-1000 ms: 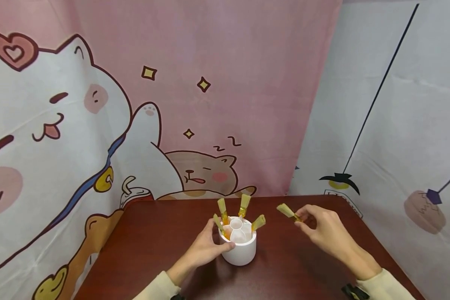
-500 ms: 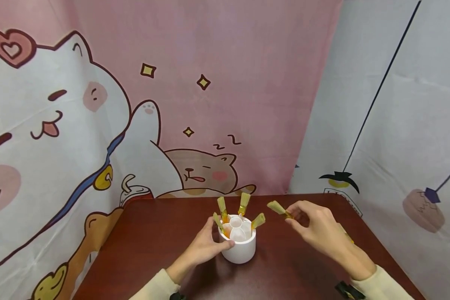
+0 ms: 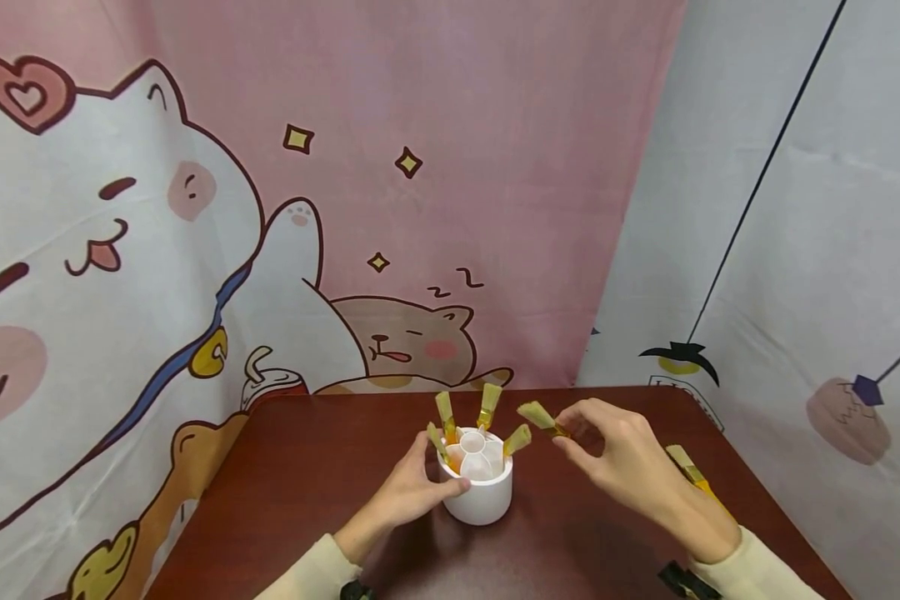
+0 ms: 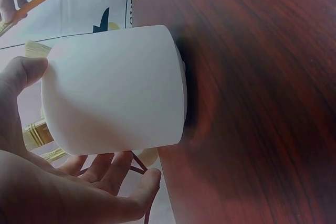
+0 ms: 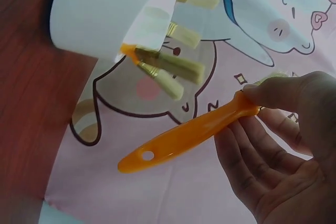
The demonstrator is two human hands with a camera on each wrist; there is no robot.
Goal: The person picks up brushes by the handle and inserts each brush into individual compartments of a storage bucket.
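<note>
A round white brush holder [image 3: 483, 503] with inner compartments stands on the table. My left hand [image 3: 405, 502] grips its left side, the thumb at the rim and the other fingers around the wall. Several flat paintbrushes [image 3: 490, 402] stand in it, bristles up, leaning outward around the rim. To the right, my right hand [image 3: 626, 454] pinches another paintbrush [image 5: 184, 139] near its ferrule. This brush has a bright orange handle with a hole at its end. Its pale bristles [image 3: 536, 414] point up and left toward the holder, and the hand hides part of it.
The dark red-brown table [image 3: 307, 467] extends around the holder. Another paintbrush [image 3: 688, 468] lies at the right, partly hidden behind my right forearm. A cloth backdrop [image 3: 495, 167] with cartoon animals hangs behind the table, and a paler one [image 3: 780, 275] at the right.
My right hand has moved left toward the holder with its paintbrush. The brush at the right has come into view from behind that arm. My left hand keeps its grip.
</note>
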